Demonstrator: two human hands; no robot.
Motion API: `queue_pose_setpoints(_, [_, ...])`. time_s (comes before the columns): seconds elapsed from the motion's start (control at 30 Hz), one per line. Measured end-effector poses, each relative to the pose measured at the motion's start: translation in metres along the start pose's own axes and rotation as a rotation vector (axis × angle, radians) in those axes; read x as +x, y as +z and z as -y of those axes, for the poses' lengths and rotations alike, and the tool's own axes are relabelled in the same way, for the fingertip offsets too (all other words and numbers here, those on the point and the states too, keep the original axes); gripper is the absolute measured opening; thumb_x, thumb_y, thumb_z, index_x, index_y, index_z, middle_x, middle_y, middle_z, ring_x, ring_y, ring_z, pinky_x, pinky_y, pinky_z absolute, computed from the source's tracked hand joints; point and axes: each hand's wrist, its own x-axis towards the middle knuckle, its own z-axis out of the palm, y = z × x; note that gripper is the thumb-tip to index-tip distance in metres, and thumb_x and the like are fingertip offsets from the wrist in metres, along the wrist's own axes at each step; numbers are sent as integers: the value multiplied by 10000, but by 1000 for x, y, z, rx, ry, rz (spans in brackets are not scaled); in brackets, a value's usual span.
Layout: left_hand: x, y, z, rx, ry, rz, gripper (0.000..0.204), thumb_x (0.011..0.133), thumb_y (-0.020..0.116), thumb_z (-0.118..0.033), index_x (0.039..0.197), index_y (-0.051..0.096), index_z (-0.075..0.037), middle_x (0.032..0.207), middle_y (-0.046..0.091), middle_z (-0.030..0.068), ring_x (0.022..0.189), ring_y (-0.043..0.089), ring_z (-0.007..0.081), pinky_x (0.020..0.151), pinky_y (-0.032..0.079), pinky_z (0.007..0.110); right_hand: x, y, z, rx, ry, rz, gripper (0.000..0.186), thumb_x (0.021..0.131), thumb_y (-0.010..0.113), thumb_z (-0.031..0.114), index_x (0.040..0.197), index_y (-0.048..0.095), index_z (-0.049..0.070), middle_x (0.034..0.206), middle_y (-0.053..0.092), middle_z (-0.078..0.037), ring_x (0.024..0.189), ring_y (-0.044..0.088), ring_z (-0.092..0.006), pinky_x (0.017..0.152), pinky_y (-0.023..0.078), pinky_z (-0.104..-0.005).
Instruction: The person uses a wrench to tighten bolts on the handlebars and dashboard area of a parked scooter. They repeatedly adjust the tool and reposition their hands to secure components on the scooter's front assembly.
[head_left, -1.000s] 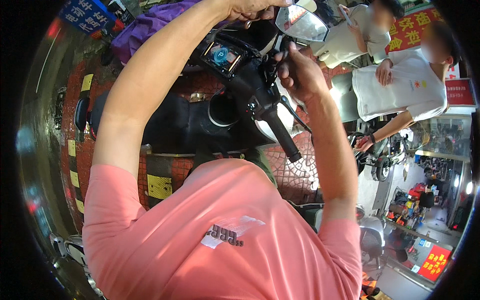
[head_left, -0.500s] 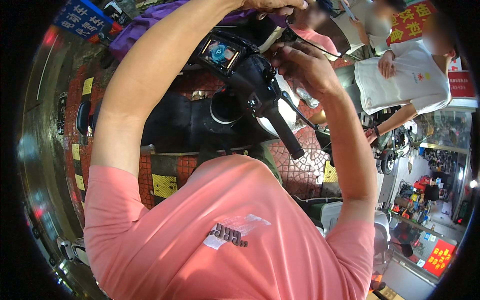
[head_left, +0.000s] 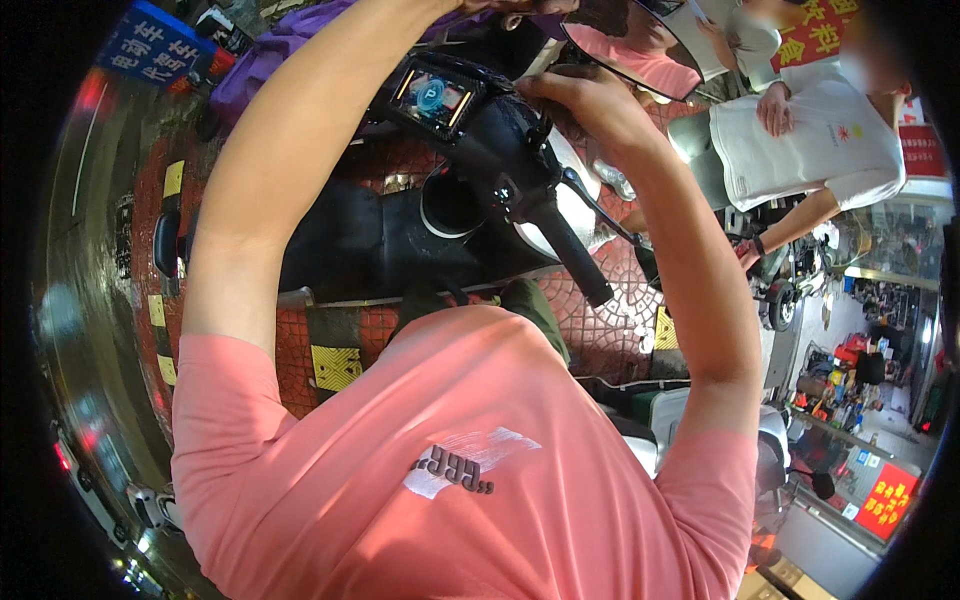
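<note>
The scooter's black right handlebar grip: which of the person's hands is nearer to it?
Right. The right hand is just above the handlebar grip, by the mirror; the left hand is farther, at the top edge.

Both arms reach up toward twelve o'clock, bare below pink sleeves. The left hand (head_left: 515, 5) sits at the very top edge, mostly cut off (its grip cannot be read). The right hand (head_left: 590, 105), at about one o'clock, curls its fingers (head_left: 545, 85) inward, wrist bent, elbow low.

Red patterned paving (head_left: 600, 330) with yellow-black striped kerb blocks (head_left: 335, 365), bright daylight, cluttered shopfront (head_left: 860, 370) at right.
</note>
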Motion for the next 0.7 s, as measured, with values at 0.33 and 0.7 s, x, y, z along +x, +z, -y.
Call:
queue_pose_setpoints(0.33, [-8, -4, 6, -81, 13, -36, 283, 1038, 584, -101, 1260, 725, 5, 627, 594, 21, 415, 463, 110, 352, 397, 280, -3, -14, -26, 457, 37, 206, 420, 1110, 582, 444, 1078, 683, 37, 719, 661, -37, 571, 590, -115, 498, 435, -250])
queue_pose_setpoints(0.7, [7, 5, -4, 31, -39, -104, 266, 1069, 623, -232, 1026, 779, -21, 624, 623, 27, 396, 483, 123, 347, 399, 279, 4, -1, 1, -32, 55, 38, 289, 1004, 726, 355, 982, 753, 68, 807, 655, 8, 623, 506, -74, 560, 394, -243])
